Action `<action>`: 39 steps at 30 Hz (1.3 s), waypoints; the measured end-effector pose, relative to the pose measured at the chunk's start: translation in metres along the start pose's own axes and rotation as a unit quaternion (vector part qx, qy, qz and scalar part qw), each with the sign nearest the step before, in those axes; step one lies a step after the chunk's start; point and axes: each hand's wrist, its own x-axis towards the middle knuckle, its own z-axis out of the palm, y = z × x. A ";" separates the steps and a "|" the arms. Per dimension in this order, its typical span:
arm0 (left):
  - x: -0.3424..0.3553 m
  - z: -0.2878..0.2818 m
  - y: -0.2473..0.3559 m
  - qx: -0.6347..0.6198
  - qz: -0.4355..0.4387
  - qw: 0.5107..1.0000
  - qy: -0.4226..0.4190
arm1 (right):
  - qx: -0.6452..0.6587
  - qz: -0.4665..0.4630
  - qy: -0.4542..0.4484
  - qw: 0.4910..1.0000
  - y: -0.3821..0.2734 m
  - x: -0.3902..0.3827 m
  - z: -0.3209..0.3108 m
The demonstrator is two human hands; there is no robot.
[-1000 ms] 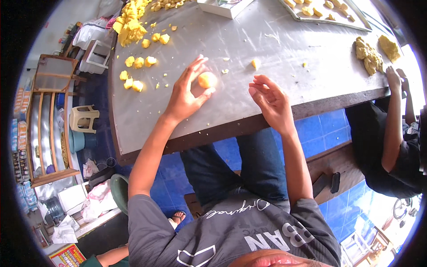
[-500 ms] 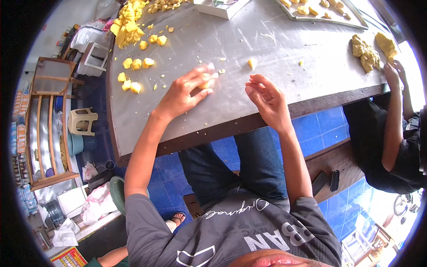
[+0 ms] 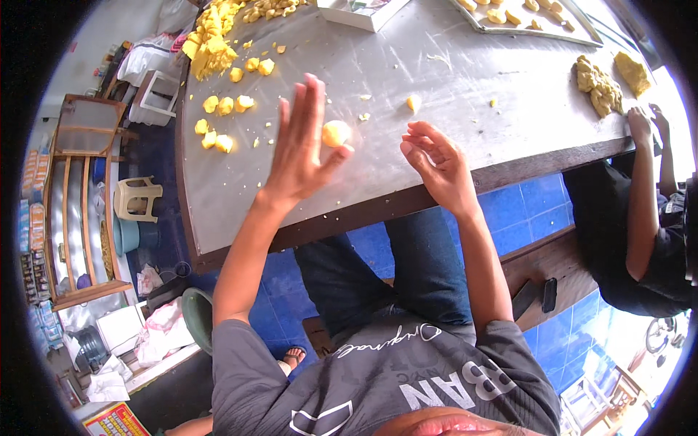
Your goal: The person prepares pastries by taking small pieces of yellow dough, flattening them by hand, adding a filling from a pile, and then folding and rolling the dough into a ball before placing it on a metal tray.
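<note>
A round yellow ball of dough (image 3: 335, 134) shows on the metal-topped table (image 3: 342, 182), just beside the thumb and index finger of my left hand (image 3: 299, 152). That hand is spread, its fingers stretched out toward the far side. To the right, my right hand (image 3: 438, 161) hovers by the table's front edge with fingers loosely bent and apart, and I see nothing in it. A small yellow dough piece (image 3: 413, 103) lies just beyond it. Several rough yellow lumps (image 3: 225, 106) sit in little groups at the left.
A large mass of yellow dough (image 3: 211, 40) lies at the far left. At the back stand a white box (image 3: 361, 18) and a tray (image 3: 534, 35) of shaped pieces. Brownish dough (image 3: 598, 87) rests at the right, near another person's hands (image 3: 643, 123) at the table edge.
My left hand has let go of the dough ball and opened, its fingers now extended and shifted left. My right hand stays nearly still. The other person's hands have drawn back from the brownish dough.
</note>
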 end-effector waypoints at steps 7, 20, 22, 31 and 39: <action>-0.005 0.016 0.003 0.106 0.011 0.989 -0.102 | -0.005 0.004 -0.002 1.000 -0.003 0.001 -0.001; -0.007 0.012 0.003 -0.120 -0.034 0.992 0.019 | -0.001 -0.003 -0.007 1.000 -0.003 0.001 0.000; -0.008 0.015 0.003 -0.210 -0.079 0.974 0.029 | -0.002 -0.001 -0.008 1.000 -0.003 0.001 -0.001; -0.012 0.013 0.000 -0.242 -0.088 0.966 0.003 | 0.013 0.002 -0.007 1.000 -0.002 0.000 -0.001; -0.021 0.014 -0.004 -0.007 -0.049 0.997 -0.065 | 0.010 0.006 -0.015 1.000 -0.003 0.000 -0.001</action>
